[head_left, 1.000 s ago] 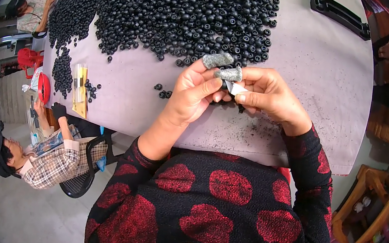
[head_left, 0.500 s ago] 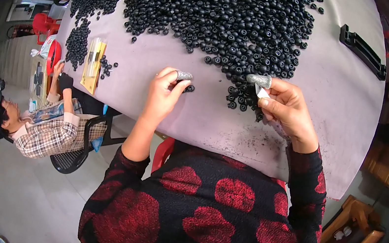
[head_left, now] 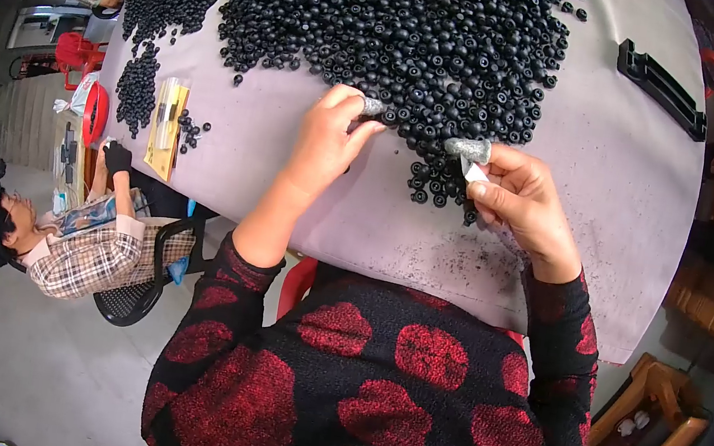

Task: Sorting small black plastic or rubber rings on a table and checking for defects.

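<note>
A large heap of small round black pieces (head_left: 392, 36), many showing a hole in the middle, spreads over the table. My left hand (head_left: 330, 142) reaches to the heap's near edge. Its thumb and its index finger, in a grey finger cover (head_left: 374, 108), stand slightly apart beside one black piece (head_left: 389, 116). Another piece (head_left: 347, 169) lies next to that hand, partly hidden. My right hand (head_left: 525, 196) pinches a small flat white piece (head_left: 475, 172) between the thumb and a finger in a second grey cover (head_left: 468, 149). Loose black pieces (head_left: 439, 189) lie just left of it.
A black channel-shaped bar (head_left: 662, 89) lies at the far right. On the left are smaller black heaps and a yellow card (head_left: 164, 141) with a clear sleeve. Dark crumbs (head_left: 452, 264) dot the near table. Two people sit along the left side; a wooden chair (head_left: 646, 437) stands right.
My left hand has moved away from me and to the right, from the single piece on the table to the heap's edge. My right hand stays nearly in place, holding the white piece.
</note>
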Available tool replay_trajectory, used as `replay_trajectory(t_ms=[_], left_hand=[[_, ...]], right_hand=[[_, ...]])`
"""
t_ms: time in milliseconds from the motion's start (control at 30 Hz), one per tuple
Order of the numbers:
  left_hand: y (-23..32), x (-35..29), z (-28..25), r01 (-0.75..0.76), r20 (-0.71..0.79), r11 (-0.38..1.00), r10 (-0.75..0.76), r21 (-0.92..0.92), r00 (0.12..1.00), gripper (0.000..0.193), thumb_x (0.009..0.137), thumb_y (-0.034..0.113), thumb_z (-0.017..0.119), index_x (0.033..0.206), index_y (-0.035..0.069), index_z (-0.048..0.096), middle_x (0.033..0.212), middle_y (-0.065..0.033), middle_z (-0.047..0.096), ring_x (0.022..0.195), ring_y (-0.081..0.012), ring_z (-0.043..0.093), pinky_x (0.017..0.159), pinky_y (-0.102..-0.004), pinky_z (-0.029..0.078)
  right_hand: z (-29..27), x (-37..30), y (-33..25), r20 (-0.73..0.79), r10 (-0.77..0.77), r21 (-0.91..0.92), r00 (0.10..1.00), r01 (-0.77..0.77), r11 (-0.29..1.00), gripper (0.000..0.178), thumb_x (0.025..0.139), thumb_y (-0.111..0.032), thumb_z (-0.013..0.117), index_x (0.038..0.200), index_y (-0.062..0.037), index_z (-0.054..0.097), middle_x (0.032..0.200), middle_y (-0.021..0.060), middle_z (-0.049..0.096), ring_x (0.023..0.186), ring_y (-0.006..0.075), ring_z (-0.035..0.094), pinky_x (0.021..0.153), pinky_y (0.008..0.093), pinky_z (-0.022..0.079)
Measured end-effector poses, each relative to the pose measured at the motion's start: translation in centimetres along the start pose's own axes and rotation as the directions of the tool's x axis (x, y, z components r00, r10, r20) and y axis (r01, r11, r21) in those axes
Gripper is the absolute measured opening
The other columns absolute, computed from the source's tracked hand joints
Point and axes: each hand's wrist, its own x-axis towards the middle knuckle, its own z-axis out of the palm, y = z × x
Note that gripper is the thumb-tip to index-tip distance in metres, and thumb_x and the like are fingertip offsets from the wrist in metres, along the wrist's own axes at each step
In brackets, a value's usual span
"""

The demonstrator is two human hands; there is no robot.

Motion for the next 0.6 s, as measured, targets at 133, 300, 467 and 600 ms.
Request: replay_trajectory(t_ms=[133,300,467,600], left_hand=[[0.05,-0.44,0.01,-0.082,-0.042,0.994,0.085,0.073,0.995,0.018,0.079,0.008,0.072,0.093,0.001,0.063,0.094,-0.0123,0.061,0.079,-0.031,0.061,0.067,-0.0372,0.05],[0.41,-0.61,0.11,-0.157,-0.045,0.919,0.185,0.362,0.982,0.013,0.082,0.008,0.067,0.093,0.001,0.063,0.094,-0.0118,0.061,0.082,-0.0306,0.062,0.069,-0.0387,0.052],[0.11,-0.73,-0.43,-0.259,-0.021,0.878,0.292,0.401,0.956,0.01,0.082,0.005,0.066,0.09,0.001,0.062,0.093,-0.0126,0.062,0.081,-0.0311,0.062,0.069,-0.0386,0.051],[0.02,-0.95,-0.66,-0.324,-0.011,0.855,0.359,0.405,0.933,0.011,0.079,0.002,0.066,0.09,0.0,0.062,0.092,-0.0111,0.061,0.082,-0.0306,0.061,0.07,-0.0383,0.052]], right_hand=[[-0.04,0.24,0.1,-0.004,-0.007,-0.043,1.0,0.007,0.999,0.03,0.088,-0.004,0.062,0.118,-0.0014,0.062,0.072,-0.0068,0.056,0.053,-0.0002,0.046,0.047,0.0164,0.036],[-0.05,0.05,0.19,-0.013,-0.017,-0.037,1.0,0.017,0.999,0.028,0.089,-0.005,0.061,0.117,-0.0013,0.062,0.071,-0.0073,0.055,0.052,-0.0006,0.045,0.046,0.016,0.035],[-0.11,-0.04,0.13,0.014,-0.036,-0.047,0.999,0.037,0.998,0.029,0.089,-0.006,0.06,0.117,-0.0016,0.062,0.07,-0.008,0.054,0.052,-0.001,0.044,0.045,0.0159,0.033],[0.01,0.02,0.24,0.011,-0.031,-0.019,0.999,0.031,0.999,0.03,0.088,-0.002,0.059,0.118,-0.0009,0.061,0.073,-0.006,0.053,0.054,0.001,0.045,0.048,0.0174,0.036]])
